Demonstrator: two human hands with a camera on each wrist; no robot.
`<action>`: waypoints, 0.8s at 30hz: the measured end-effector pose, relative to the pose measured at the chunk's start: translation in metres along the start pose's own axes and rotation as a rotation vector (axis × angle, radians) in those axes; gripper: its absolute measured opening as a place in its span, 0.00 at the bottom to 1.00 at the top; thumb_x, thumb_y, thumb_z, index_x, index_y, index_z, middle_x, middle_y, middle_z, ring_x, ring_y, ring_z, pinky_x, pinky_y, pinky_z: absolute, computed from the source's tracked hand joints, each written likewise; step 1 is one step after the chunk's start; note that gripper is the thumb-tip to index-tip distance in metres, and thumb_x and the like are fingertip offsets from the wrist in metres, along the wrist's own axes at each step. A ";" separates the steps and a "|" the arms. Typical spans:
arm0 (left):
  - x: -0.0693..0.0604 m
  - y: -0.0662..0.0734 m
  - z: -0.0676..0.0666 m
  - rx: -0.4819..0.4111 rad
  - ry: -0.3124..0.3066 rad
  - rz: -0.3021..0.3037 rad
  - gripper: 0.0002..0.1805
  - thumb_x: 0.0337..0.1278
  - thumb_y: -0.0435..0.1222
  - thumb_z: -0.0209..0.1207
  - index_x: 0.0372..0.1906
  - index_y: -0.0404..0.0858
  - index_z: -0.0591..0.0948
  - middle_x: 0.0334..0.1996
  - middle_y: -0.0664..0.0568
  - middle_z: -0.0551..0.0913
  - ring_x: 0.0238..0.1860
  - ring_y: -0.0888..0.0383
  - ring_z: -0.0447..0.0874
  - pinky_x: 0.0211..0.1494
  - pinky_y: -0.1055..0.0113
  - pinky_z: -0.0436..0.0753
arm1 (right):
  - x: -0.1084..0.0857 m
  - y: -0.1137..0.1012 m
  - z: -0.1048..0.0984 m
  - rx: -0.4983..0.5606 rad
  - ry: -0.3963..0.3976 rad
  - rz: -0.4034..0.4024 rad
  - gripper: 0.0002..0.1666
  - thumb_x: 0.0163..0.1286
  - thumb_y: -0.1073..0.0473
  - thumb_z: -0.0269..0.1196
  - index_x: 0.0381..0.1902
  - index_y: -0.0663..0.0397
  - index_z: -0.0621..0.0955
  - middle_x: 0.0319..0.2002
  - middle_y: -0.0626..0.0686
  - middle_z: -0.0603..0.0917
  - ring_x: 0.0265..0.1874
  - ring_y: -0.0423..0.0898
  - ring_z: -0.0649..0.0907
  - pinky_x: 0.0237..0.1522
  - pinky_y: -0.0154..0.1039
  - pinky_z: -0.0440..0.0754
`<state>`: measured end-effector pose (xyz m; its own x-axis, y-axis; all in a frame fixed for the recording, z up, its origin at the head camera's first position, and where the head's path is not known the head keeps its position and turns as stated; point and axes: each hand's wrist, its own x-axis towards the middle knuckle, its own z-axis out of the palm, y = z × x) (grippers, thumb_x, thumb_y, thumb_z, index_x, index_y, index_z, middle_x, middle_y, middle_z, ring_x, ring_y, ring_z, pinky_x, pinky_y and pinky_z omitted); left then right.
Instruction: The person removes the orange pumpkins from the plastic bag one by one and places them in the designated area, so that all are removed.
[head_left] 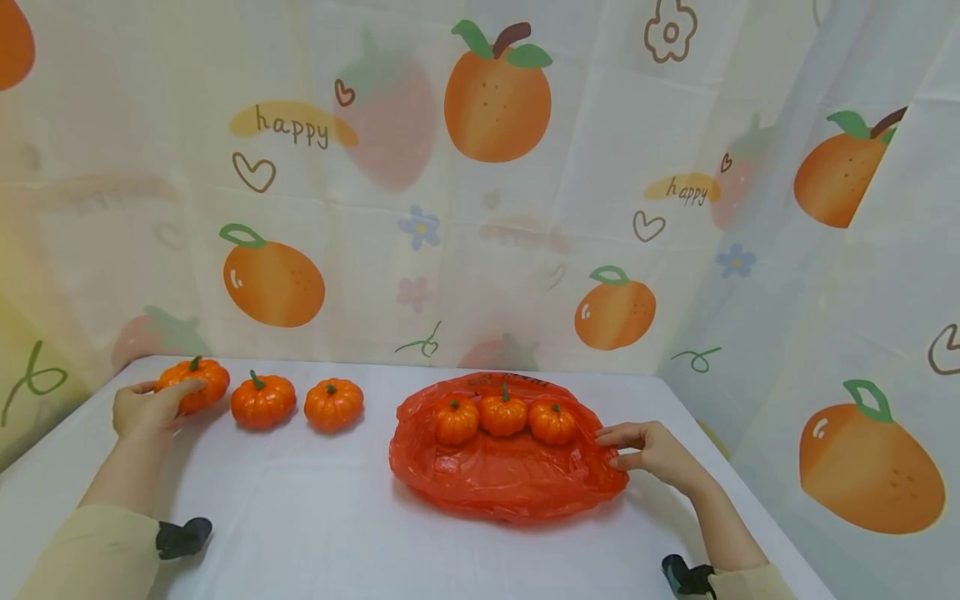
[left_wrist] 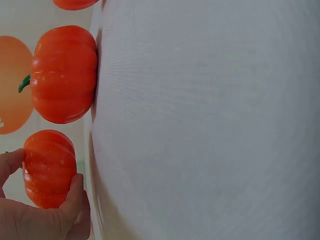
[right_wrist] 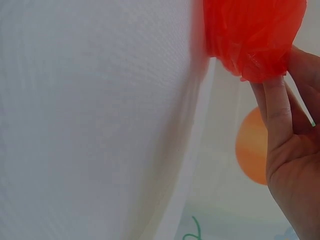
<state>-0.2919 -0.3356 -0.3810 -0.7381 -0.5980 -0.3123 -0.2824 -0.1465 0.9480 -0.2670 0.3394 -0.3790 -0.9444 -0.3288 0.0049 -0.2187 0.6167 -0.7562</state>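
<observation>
At the far left of the table my left hand (head_left: pixel 146 412) grips a small orange toy pumpkin (head_left: pixel 213 385) between thumb and fingers. The left wrist view shows this pumpkin (left_wrist: pixel 50 167) held a little off the white tabletop. Two more pumpkins, one with a taller green stem (head_left: pixel 262 406) and one with a short stem (head_left: pixel 333 408), stand in a row beside it. Right of centre lies an open red plastic bag (head_left: pixel 502 487) with three pumpkins (head_left: pixel 502 414) lined up inside. My right hand (head_left: pixel 663 457) pinches the bag's right edge; in the right wrist view, red plastic (right_wrist: pixel 255 35) hides the fingertips.
A white cloth (head_left: pixel 300 525) covers the table. Behind and to the right hangs a pale curtain (head_left: pixel 495 275) printed with fruit, flowers and hearts. Black straps (head_left: pixel 183 537) are on both wrists.
</observation>
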 end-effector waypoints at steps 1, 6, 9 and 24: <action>0.000 0.000 0.000 0.010 0.006 -0.001 0.44 0.50 0.43 0.70 0.68 0.35 0.59 0.45 0.53 0.64 0.38 0.63 0.69 0.23 0.74 0.83 | 0.000 0.000 0.000 -0.002 -0.002 -0.003 0.20 0.60 0.65 0.64 0.51 0.60 0.85 0.61 0.66 0.80 0.61 0.64 0.78 0.46 0.38 0.88; 0.002 -0.002 0.001 0.063 0.012 0.005 0.47 0.52 0.42 0.67 0.71 0.32 0.56 0.45 0.48 0.63 0.56 0.52 0.64 0.18 0.77 0.78 | 0.000 0.000 0.001 -0.005 0.000 -0.002 0.20 0.60 0.65 0.64 0.51 0.60 0.85 0.61 0.66 0.80 0.61 0.63 0.79 0.46 0.39 0.88; 0.003 -0.004 0.002 0.078 -0.006 0.012 0.49 0.52 0.41 0.67 0.73 0.31 0.53 0.47 0.42 0.62 0.55 0.48 0.67 0.21 0.72 0.83 | 0.000 0.001 0.001 -0.005 0.003 0.002 0.19 0.60 0.65 0.64 0.50 0.59 0.86 0.61 0.65 0.80 0.61 0.64 0.78 0.46 0.38 0.88; -0.004 -0.007 0.002 0.294 -0.020 0.077 0.50 0.59 0.50 0.60 0.74 0.26 0.50 0.65 0.26 0.57 0.54 0.42 0.67 0.44 0.65 0.87 | 0.000 0.002 0.000 0.001 0.001 0.002 0.19 0.60 0.65 0.64 0.51 0.60 0.85 0.61 0.66 0.80 0.61 0.65 0.78 0.47 0.39 0.88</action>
<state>-0.2882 -0.3310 -0.3862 -0.7753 -0.5828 -0.2436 -0.3882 0.1354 0.9116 -0.2677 0.3407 -0.3804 -0.9450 -0.3270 0.0037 -0.2164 0.6169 -0.7567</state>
